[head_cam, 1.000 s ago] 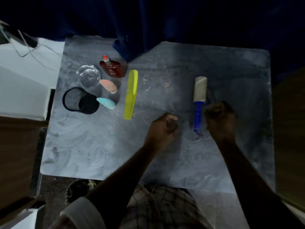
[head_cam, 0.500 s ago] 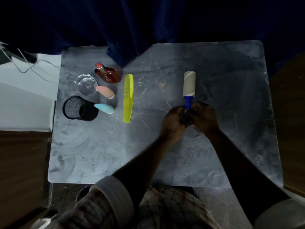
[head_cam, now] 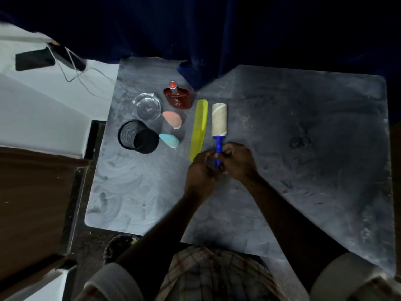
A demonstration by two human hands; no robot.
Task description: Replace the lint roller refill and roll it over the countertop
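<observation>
Both hands clasp lint roller handle | yellow comb just beside | mesh cup farther left

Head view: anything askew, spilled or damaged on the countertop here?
Nothing spilled or broken. The black mesh cup lies tipped on its side near the countertop's left edge. Both the left hand and right hand grip the lint roller by its blue handle.
</observation>
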